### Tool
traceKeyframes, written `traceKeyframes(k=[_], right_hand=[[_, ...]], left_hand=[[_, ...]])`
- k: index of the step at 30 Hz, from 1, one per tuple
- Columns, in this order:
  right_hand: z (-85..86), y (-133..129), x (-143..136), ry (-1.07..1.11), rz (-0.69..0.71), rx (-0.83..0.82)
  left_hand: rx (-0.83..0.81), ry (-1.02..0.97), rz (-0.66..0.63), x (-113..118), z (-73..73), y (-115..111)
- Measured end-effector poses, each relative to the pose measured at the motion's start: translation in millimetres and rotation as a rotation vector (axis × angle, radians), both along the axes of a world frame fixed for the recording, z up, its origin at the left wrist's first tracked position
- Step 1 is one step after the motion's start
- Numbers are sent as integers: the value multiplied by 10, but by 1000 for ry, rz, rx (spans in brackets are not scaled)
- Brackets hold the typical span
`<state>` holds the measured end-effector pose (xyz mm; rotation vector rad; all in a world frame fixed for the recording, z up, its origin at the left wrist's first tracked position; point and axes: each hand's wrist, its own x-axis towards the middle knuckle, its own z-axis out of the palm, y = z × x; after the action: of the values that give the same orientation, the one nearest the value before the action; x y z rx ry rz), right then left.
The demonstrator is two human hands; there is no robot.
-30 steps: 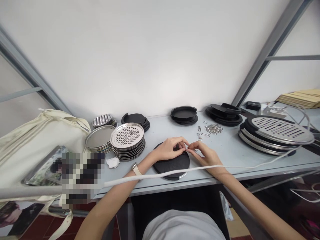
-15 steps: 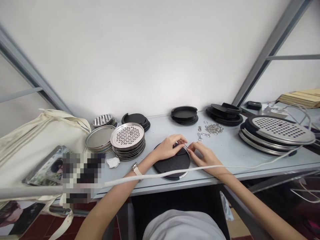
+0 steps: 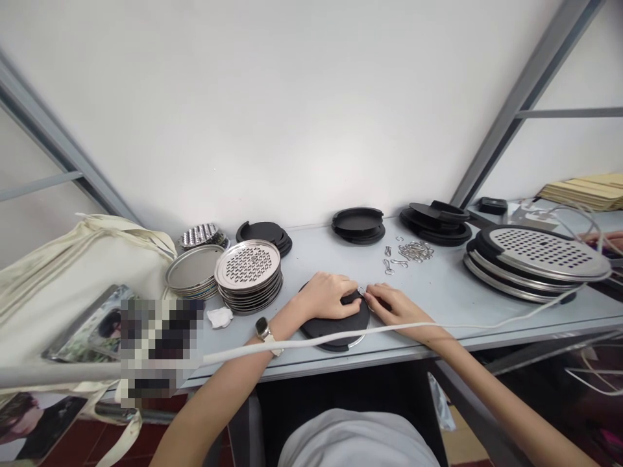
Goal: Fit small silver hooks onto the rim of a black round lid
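Note:
A round black disc (image 3: 335,327) with a metal rim showing at its lower right lies near the table's front edge. My left hand (image 3: 327,296) rests over it, fingers curled and thumb bent in, gripping its raised middle part. My right hand (image 3: 396,310) pinches a small metal wire clip (image 3: 361,291) between thumb and forefinger at the disc's right edge. The clip touches or nearly touches the disc; which one I cannot tell. Beyond my right hand lies a loose pile of similar wire clips (image 3: 416,251).
Stacked round grater plates (image 3: 248,264) and plain metal discs (image 3: 193,267) stand left. Black round holders (image 3: 358,224) sit by the wall. Larger perforated plates (image 3: 545,251) are stacked right. A white cable (image 3: 311,340) crosses in front. Another person's hand (image 3: 614,240) shows at the right edge.
My left hand has lowered and curled flatter onto the disc. My right hand's fingers have closed in around the wire clip. Another person's hand has appeared at the far right.

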<state>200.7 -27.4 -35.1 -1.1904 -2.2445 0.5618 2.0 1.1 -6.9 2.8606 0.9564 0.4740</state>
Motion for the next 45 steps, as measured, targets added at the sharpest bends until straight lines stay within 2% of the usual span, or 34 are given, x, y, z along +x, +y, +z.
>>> traceKeyframes(k=[7,16,23,45], right_hand=[[26,4,-3,-5,21,-21],[-26,20,12,-18,11,-1],[-28,15,12,12,16,-9],[-90,42,19,69,-23,-77]], left_hand=[[-12,-32,18,14,34,-10],[62,-23,-53,13,-4,1],[-5,-90,-124,8,-19,19],[-217,-206,-125,-14,1,48]])
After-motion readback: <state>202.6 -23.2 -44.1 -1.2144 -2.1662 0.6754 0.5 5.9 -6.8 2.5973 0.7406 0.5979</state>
